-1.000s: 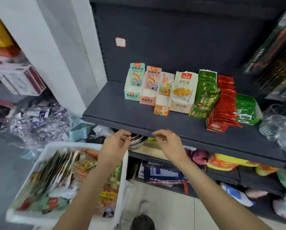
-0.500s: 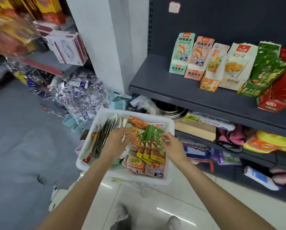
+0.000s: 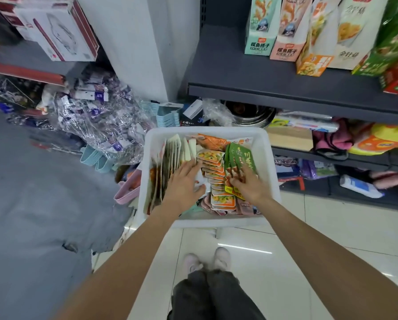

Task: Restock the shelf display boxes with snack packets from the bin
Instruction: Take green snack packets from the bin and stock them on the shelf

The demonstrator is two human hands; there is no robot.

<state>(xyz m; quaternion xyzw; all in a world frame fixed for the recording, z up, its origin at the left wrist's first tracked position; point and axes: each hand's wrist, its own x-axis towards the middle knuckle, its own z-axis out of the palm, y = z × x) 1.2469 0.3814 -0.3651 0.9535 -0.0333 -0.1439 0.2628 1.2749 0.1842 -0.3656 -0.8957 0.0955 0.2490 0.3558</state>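
Both hands have dropped from the shelf edge into the white bin (image 3: 270, 158), and the view has tilted down so the display boxes (image 3: 283, 31) now sit at the top right on the dark shelf (image 3: 239, 72). The left hand (image 3: 184, 183) lies flat with its fingers (image 3: 191, 165) straight and spread, pressing on the upright row of pale packets (image 3: 170, 155) just left of the orange-and-yellow packet stack (image 3: 214, 172). The right hand (image 3: 249, 184) reaches onto the green snack packets (image 3: 239, 155), fingers curled over their lower ends; whether they have actually pinched a packet cannot be told. The orange-and-yellow stack runs between the two hands, touching the fingertips of both. More orange packets lie flat beyond the fingers, against the bin's far wall. The bin stands low, in front of the lower shelves, with the person's pale shoes (image 3: 207, 259) on the tiled floor (image 3: 285, 250) near its closer rim. A heap of clear-wrapped goods (image 3: 96, 116) lies left of the bin.
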